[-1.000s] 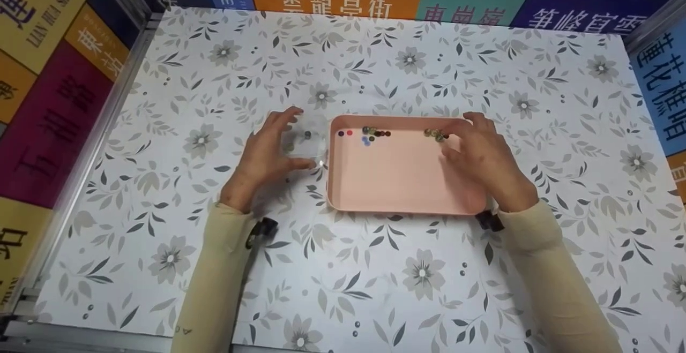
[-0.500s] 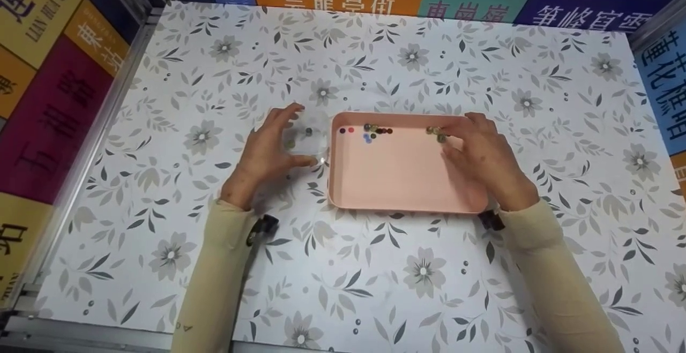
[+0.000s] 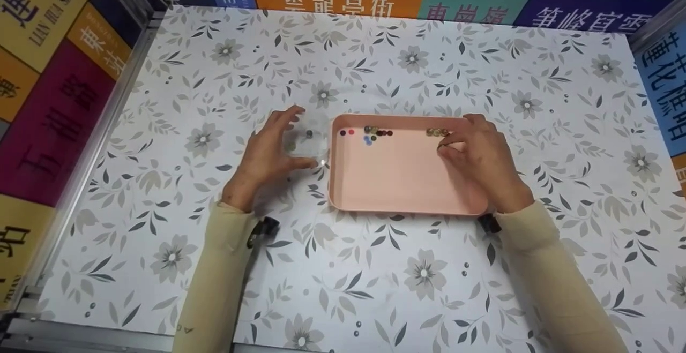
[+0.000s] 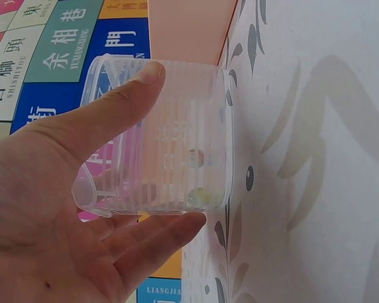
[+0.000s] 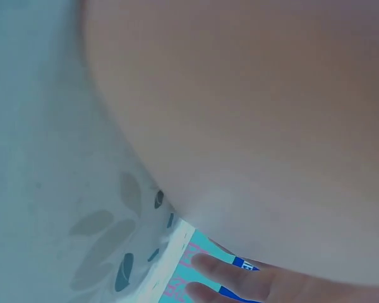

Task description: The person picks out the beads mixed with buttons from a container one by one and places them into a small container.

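My L grip [image 3: 265, 152] has the clear plastic box [image 4: 177, 126] btwn thumb & fingers, on the floral bench [image 3: 364, 278] just L of the pink tray [image 3: 396, 181]; at least 2 marbles inside. My R grip [image 3: 482, 157], over the tray's R end, pinches a bead [image 3: 441, 148], mostly hidden. Greenish marbles [image 3: 437, 132] nearby, mixed cluster [image 3: 374, 130] farther L, both nr far wall.

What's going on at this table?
A person is handling small round beads. Their left hand holds a clear plastic box with some beads inside, just beside a pink tray. Their right hand is over the tray, thumb and finger seemingly pinching one bead. More beads lie in groups near the tray's far side.
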`<state>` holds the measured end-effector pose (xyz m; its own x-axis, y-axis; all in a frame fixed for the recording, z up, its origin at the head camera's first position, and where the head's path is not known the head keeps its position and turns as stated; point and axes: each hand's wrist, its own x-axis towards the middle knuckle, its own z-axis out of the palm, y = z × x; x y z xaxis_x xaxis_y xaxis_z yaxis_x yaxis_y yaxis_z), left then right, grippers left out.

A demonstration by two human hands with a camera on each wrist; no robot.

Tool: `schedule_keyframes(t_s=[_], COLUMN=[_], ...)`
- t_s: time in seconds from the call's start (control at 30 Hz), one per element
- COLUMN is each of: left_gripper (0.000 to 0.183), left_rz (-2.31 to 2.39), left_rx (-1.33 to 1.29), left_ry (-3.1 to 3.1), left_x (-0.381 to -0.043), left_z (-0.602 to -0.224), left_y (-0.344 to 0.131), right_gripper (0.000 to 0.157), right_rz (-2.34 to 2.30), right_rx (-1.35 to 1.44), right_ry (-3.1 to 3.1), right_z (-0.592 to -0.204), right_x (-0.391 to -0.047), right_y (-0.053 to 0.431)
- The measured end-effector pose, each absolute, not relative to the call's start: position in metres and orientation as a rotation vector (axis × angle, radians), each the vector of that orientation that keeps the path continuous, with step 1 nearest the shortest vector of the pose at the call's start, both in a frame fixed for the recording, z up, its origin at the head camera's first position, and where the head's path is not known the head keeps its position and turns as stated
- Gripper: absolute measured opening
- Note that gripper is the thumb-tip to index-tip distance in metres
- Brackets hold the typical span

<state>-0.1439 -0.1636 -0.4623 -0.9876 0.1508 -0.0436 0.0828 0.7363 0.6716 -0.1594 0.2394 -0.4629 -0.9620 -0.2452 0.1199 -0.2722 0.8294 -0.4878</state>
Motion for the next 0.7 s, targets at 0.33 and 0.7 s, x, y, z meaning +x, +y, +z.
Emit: schedule_keyframes(t_s=[0.33, 0.7], left_gripper=[0.107, 0.106], left_rz=[1.088, 1.095], left_rx=[0.178, 0.2], left_ry=[2.828, 2.839], left_x=[-0.1441, -0.1437], left_z=[-0.4637, -0.4624], left_y=[-0.1621, -0.1635], right_gripper=[0.008, 0.008], right_rz=[0.866, 0.89], right_rx=[0.396, 0.406], right_ry=[-2.971, -2.971], right_z=[-0.4624, -0.4622], right_x=[-0.1566, -0.1565], right_y=[0.2406, 0.2409])
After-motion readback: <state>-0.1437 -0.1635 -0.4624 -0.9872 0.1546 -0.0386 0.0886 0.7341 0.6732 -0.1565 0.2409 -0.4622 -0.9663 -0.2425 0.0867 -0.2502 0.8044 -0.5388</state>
